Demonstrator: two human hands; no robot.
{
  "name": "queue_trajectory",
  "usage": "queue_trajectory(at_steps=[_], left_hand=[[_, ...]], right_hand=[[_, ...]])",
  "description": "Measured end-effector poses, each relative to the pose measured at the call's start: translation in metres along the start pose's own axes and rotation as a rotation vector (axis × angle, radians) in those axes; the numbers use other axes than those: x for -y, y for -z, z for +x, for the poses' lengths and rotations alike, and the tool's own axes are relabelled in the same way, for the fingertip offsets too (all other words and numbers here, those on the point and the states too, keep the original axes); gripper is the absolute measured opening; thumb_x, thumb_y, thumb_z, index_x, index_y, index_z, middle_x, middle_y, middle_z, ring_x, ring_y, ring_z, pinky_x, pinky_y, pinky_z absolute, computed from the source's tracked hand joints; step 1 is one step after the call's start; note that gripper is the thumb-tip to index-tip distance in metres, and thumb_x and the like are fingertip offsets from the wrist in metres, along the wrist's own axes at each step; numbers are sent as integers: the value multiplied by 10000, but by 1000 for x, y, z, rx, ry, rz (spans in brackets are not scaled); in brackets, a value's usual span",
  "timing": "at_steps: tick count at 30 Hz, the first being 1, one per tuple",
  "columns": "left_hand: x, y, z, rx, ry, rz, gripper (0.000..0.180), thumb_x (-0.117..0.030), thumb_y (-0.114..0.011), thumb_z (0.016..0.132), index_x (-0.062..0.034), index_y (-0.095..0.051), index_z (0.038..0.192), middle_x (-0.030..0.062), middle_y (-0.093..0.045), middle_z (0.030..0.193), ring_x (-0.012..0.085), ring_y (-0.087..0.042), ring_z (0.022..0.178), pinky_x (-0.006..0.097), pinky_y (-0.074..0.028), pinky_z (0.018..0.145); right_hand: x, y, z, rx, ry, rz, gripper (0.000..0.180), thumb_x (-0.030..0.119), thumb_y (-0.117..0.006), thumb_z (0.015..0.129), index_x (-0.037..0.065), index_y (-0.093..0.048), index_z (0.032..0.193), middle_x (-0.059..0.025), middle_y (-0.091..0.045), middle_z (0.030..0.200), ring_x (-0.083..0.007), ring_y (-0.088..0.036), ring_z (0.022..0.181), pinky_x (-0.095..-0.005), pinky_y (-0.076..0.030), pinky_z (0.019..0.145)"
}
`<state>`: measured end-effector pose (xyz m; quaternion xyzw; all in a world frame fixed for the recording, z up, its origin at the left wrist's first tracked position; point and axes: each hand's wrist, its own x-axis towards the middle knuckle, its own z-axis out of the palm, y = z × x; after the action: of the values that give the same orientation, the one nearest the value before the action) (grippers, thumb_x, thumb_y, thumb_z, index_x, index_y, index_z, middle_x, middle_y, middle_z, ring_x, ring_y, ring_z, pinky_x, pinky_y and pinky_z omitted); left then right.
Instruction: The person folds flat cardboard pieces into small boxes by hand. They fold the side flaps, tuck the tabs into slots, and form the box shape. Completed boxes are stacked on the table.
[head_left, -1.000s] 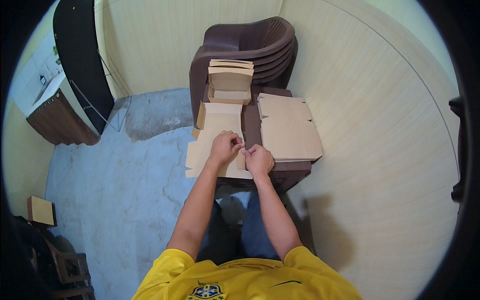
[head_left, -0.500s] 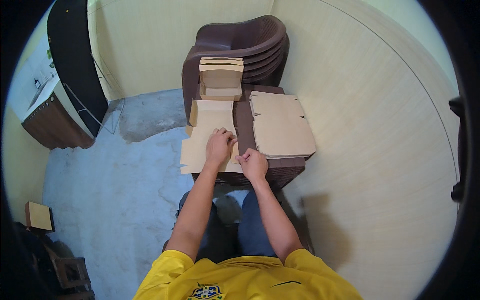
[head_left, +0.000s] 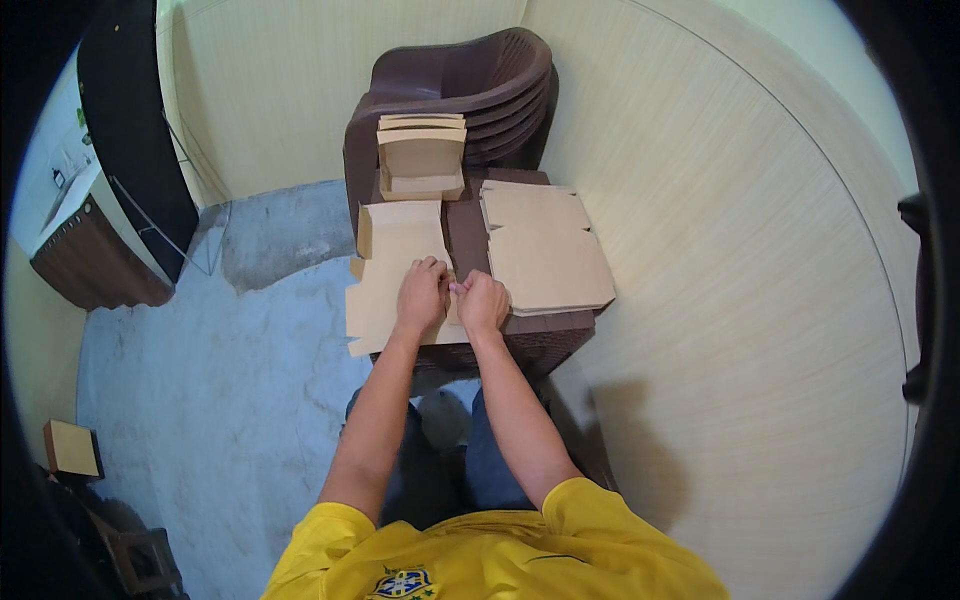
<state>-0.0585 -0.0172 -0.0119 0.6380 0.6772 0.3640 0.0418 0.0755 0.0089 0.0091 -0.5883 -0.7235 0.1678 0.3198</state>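
Both hands down on the cardboard, side by side, knuckles up. Left hand (head_left: 421,296) curled over the flat box blank (head_left: 395,262), fingers bent and pressing into its right edge. Right hand (head_left: 484,302) just beside it, almost touching, fingers curled in toward the same edge; whether pinching a flap or only pressing, cannot tell from up here, fingertips tucked under.

Flat box blank: plain tan cardboard, matte, die-cut with notched tabs and flaps, lying unfolded on the left part of the surface (head_left: 465,232) and overhanging its left edge toward the floor. One narrow flap along the upper left standing slightly raised.

Surface dark brown, plastic, with a woven-looking side panel below the hands. On its right half, a stack of flat blanks (head_left: 545,248), same tan cardboard, edges fanned a little, the far corner poking past the rim. At the back, folded boxes (head_left: 421,158) piled up, squared off, lids open toward the camera. Behind those, stacked brown plastic chairs (head_left: 480,85) with ribbed backs, hard against the wall.

Pale panelled walls (head_left: 720,260) curving in close on the right. Grey-blue concrete floor (head_left: 200,370), mottled, on the left. Small tan box (head_left: 70,448) lying on the floor at far left. Dark cabinet (head_left: 95,265) up in the left corner.
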Motion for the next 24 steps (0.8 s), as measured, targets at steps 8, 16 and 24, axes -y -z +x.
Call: queue_trajectory(at_steps=[8,16,24], left_hand=[[-4,1,0,-5,18,-27,131,-169,-773,948,-41,-751,960,138,-714,1050,381,-653,1071,499,-547,944],[6,-3,0,26,15,-130,113,-137,-775,930,-31,-754,959,147,-720,1051,391,-667,1080,500,-553,949],[19,-10,-7,15,-23,-218,102,-79,-725,935,-24,-783,998,171,-714,1068,394,-667,1094,486,-552,965]], right_hand=[[-20,24,-38,117,37,9,330,308,-946,844,54,-741,794,-197,-747,776,-433,-745,778,-543,-569,726],[-9,6,-3,61,6,-39,305,293,-954,833,58,-762,810,-201,-762,803,-431,-757,814,-532,-575,744],[-8,-4,5,38,6,-50,316,300,-948,842,41,-767,835,-206,-766,822,-431,-760,829,-537,-576,759]])
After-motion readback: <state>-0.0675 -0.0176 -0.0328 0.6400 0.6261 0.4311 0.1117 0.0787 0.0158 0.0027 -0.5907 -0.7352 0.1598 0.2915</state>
